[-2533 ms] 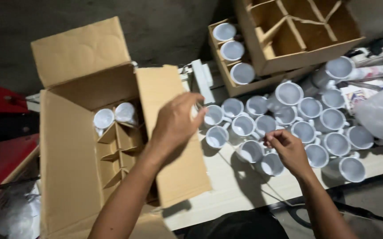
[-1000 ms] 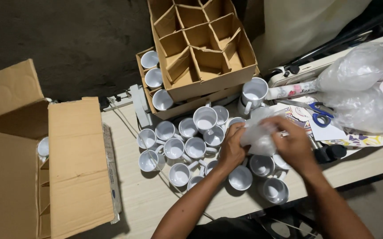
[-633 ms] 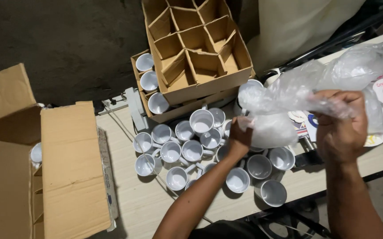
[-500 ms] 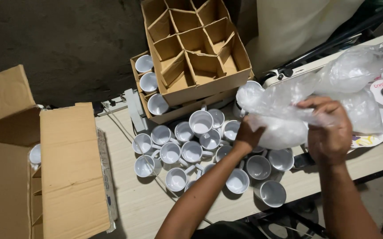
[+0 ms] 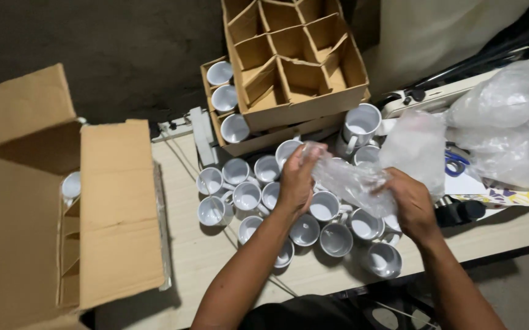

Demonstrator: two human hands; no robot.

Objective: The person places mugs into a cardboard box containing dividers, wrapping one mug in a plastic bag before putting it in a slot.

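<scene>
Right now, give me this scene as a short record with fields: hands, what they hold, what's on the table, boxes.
left hand: grips one end of a clear plastic bag
right hand: holds the bag's other end
under hands: white mugs clustered upright on the pale table
left box: open cardboard box with dividers, one mug visible inside
far boxes: divider tray stacked on a tray with three mugs
right side: more crumpled plastic bags

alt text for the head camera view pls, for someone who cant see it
Seen from above, a person's left hand and right hand hold a crumpled clear plastic bag over a cluster of white ceramic mugs on a pale wooden table. An open brown cardboard box stands left, and a divided cardboard box behind.
</scene>
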